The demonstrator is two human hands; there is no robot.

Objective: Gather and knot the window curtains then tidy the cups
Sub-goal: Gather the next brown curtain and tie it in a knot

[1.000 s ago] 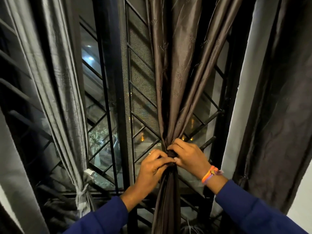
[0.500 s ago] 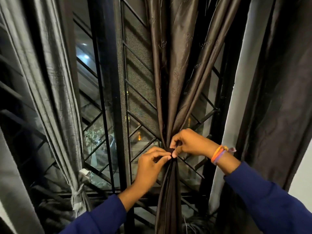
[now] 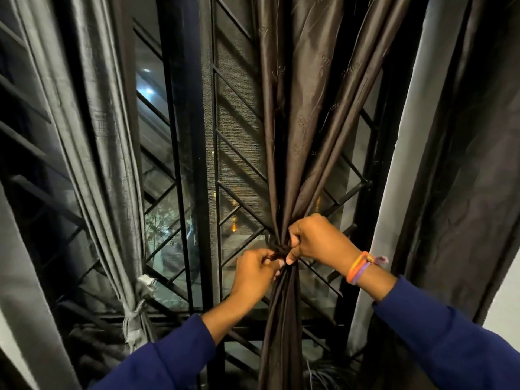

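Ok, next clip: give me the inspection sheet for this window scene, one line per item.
Surface: nothing seen; no table or sill in view.
Job's things: brown curtain gathered to a waist, dark tie around it; grey curtain already bound low by its tie. Cups: nothing seen.
Clutter: nothing seen.
Grippers: left hand pinches the tie's end; right hand grips the gathered curtain at the tie.
Cables: thin wires at the bottom edge.
Surroundings: black window grille, night lights outside.
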